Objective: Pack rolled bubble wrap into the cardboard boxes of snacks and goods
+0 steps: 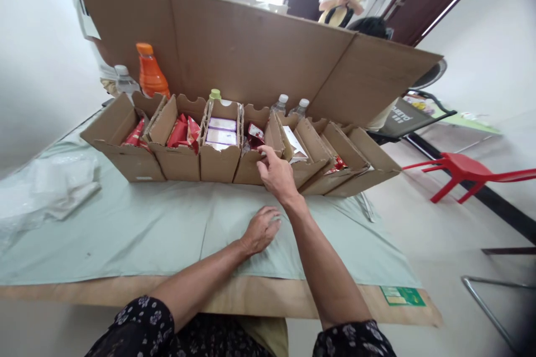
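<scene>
Brown open-top cardboard boxes [180, 164] in a row on cloth-covered surface [159, 228], head view; right hand [276, 175] at front rim of the box with dark red packet [255, 136], fingers bent, can't tell how wide or if gripping; left hand [262, 230] over pale green cloth, loosely open, nothing held

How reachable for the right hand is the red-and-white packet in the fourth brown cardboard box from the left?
Probably yes: the right hand is at the front of the box, and the packet shows through its open top.
</scene>
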A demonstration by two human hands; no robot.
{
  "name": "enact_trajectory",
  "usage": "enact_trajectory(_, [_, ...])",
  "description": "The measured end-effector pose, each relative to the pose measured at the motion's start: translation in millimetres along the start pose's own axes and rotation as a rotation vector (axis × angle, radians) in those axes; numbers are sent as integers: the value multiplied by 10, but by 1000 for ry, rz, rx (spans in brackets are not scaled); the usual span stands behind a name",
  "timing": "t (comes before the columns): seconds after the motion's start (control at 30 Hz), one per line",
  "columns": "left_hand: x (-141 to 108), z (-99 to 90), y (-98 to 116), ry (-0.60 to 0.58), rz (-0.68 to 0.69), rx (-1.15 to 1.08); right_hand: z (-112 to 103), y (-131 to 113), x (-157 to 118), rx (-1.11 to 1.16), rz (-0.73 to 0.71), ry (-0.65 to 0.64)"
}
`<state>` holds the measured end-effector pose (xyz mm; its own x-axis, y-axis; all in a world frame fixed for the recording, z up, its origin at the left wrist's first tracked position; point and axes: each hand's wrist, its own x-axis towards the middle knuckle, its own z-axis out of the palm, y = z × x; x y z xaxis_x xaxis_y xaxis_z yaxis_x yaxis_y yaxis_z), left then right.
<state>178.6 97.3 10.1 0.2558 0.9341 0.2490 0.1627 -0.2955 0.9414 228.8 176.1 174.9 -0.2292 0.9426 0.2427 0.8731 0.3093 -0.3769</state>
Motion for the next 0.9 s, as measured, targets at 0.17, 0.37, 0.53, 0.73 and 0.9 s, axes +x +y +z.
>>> enact_trajectory(0.17, [-272, 91, 187, -26, 14, 41, -76, -91, 81, -231, 3, -72])
enact_trajectory(0.37, [-801, 12, 590, -143, 17, 42, -272, -284, 201, -337, -28, -134])
enact_trajectory(0.53, [-1170, -333, 720, -38, 13, 39, -463, -239, -371, -358, -51, -168])
enact_trajectory(0.73, [-1538, -826, 551, 272, 7, 165, -914, 587, -1814, 52, -58, -117])
enact_trajectory(0.9, [-1459, -872, 512, 306, -51, 138, -1002, 1249, -2813, 305, 378, 385])
